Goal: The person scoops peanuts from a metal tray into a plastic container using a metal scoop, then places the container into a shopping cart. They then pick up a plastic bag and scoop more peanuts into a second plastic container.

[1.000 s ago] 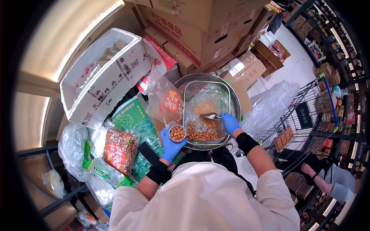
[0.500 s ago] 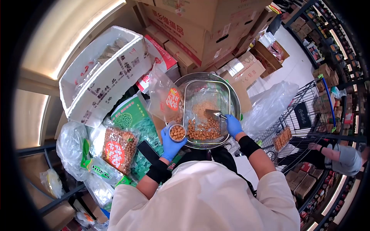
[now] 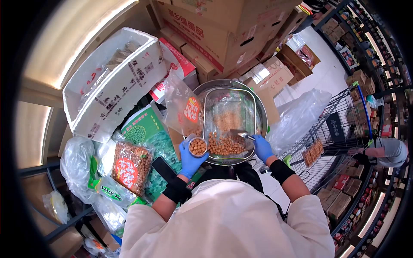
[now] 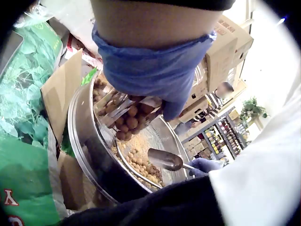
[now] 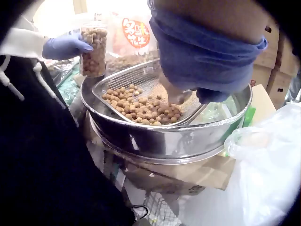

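The gloved left hand (image 3: pixel 192 161) grips a clear jar (image 3: pixel 198 147) filled with round brown nuts, beside the left rim of a wide steel pan (image 3: pixel 263 112). In the right wrist view the jar (image 5: pixel 94 51) stands upright, nearly full. A wire-mesh basket (image 3: pixel 254 101) lies in the pan, with loose nuts (image 3: pixel 223 145) heaped at its near end and fine crumbs on the mesh. The gloved right hand (image 3: pixel 262 148) holds a metal scoop (image 3: pixel 239 133) by its handle at the basket's right side. In the left wrist view the scoop (image 4: pixel 165 159) hangs over the nuts.
A printed bag of nuts (image 3: pixel 131 168), a phone (image 3: pixel 164 169) and green packaging lie to the left, below a white foam box (image 3: pixel 116 86). Cardboard boxes (image 3: pixel 202 34) are stacked behind. A shopping cart (image 3: pixel 333 129) and plastic sheeting (image 3: pixel 301 118) are on the right.
The right hand and scoop have moved slightly toward the body and the near nuts. The left hand keeps its hold on the jar. A person beyond the cart has shifted farther away.
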